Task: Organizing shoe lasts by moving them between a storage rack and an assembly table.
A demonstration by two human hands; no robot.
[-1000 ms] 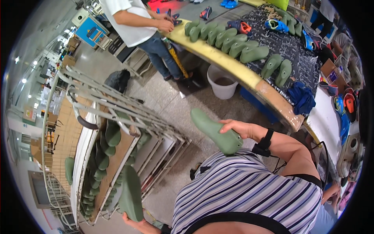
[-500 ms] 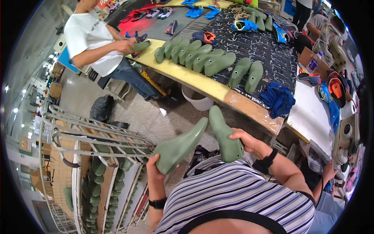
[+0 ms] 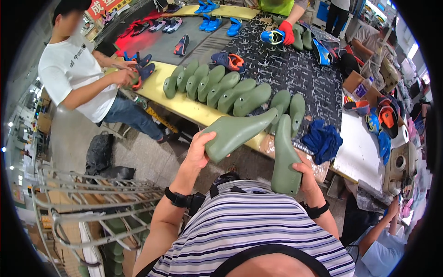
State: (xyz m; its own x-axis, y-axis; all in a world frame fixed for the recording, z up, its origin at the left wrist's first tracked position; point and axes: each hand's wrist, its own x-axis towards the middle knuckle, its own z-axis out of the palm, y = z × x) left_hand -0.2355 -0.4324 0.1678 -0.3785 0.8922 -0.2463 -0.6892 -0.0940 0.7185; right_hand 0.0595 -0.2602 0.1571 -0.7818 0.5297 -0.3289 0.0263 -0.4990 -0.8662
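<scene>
My left hand [image 3: 198,150] is closed around the heel end of a green shoe last [image 3: 235,131], its toe pointing right and away from me. A second green shoe last [image 3: 284,159] stands nearly upright, toe up, with my right hand [image 3: 306,173] gripping it near the heel end. The two lasts are close together, in front of the workbench edge. Behind them a row of green shoe lasts [image 3: 221,91] lies on the yellow strip of the bench [image 3: 154,94]. Another pair of lasts [image 3: 297,111] rests to the right of that row, partly covered by the ones I hold.
A metal rack [image 3: 92,205] with more lasts stands at my lower left. A dark blue cloth [image 3: 321,141] lies on the bench. Across it, a co-worker's red-gloved hand [image 3: 287,33] holds a blue shoe. Another person [image 3: 76,69] handles a shoe and last at the left.
Both hands have lifted the lasts forward toward the bench, the left one away from the rack. The left last has tilted flatter. My view has shifted, and a red-gloved hand has appeared on the blue shoe.
</scene>
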